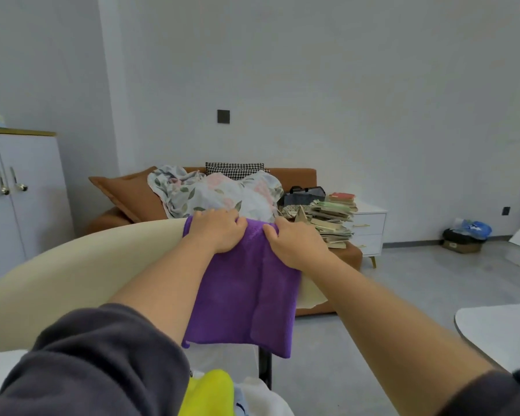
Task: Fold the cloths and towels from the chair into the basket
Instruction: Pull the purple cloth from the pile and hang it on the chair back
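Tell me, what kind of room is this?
Most likely a living room in someone's home. There's a brown sofa with cushions and a flowery blanket on it, a white drawer unit next to a pile of books, and a tall cupboard by the wall.

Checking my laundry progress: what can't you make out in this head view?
Basket: nowhere in the head view.
Yellow cloth: head view, cut off by the bottom edge.
Purple towel top hem: covered by left grip and right grip.
Chair seat: hidden behind towel and arms.
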